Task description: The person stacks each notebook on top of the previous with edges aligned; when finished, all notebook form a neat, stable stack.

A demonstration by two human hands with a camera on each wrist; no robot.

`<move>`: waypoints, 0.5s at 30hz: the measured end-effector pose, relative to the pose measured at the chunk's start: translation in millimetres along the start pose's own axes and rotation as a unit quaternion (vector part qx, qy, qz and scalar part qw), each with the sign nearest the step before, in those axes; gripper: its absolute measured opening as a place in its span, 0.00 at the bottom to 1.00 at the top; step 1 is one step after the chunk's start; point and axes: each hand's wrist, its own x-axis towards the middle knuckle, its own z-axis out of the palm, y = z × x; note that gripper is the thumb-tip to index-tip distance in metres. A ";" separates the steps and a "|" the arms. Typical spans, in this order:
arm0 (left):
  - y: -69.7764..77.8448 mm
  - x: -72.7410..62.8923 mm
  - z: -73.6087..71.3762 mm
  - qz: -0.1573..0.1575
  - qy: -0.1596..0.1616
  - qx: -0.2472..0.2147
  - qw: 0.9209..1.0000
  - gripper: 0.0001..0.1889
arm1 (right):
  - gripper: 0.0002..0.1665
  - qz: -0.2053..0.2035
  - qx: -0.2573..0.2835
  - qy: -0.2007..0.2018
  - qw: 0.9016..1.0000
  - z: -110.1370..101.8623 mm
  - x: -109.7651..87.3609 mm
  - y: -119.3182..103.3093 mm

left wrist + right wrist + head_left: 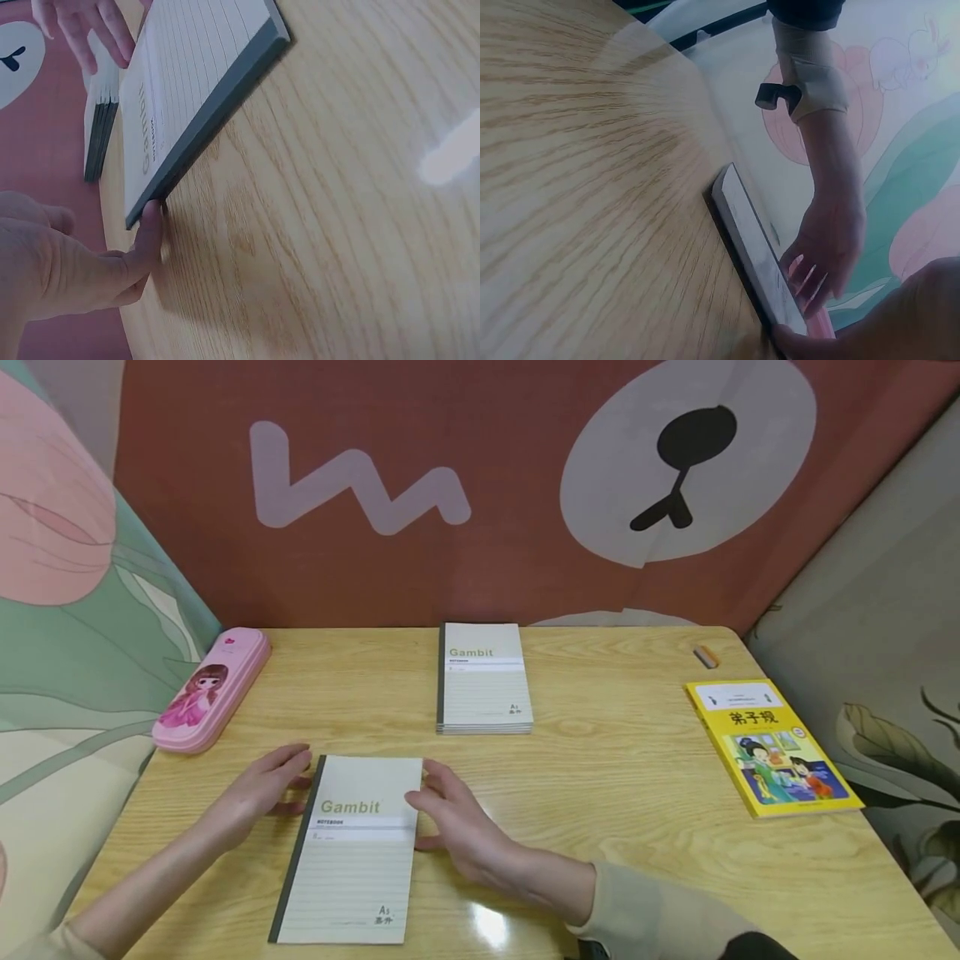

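Observation:
A white Gambit notebook (360, 868) with a dark spine lies flat on the near part of the table, its spine to the left. My left hand (262, 785) is beside the spine near the top, fingers loosely extended; in the left wrist view a fingertip touches the dark spine (217, 116). At the opposite edge, my right hand (468, 827) has its fingers spread along the upper right side, one fingertip over the cover's edge. The right wrist view shows the notebook (754, 240) side-on, with a fingertip against it. Neither hand is curled round it.
Behind stands a neat stack of matching notebooks (487, 685) near the table's back edge. A pink pencil case (213, 689) lies at the left. On the right are a yellow book (772, 747) and a small eraser-like block (707, 657). Printed cloth hangs behind the wooden table (600, 777).

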 end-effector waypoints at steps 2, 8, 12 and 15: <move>-0.9 1.0 -0.8 0.002 0.000 0.017 1.000 0.35 | 0.41 0.002 0.006 -0.004 1.000 -1.3 1.4 0.0; -5.7 3.4 -1.6 0.023 -0.026 0.053 0.998 0.33 | 0.34 0.005 0.018 -0.040 0.999 -5.0 5.8 1.3; -7.3 2.6 -2.9 0.030 -0.047 0.025 0.998 0.37 | 0.39 -0.001 0.019 -0.046 0.999 -7.2 9.2 3.9; -5.5 1.5 -4.0 0.040 -0.062 0.010 0.997 0.40 | 0.45 -0.007 0.020 -0.044 0.999 -10.3 12.5 4.7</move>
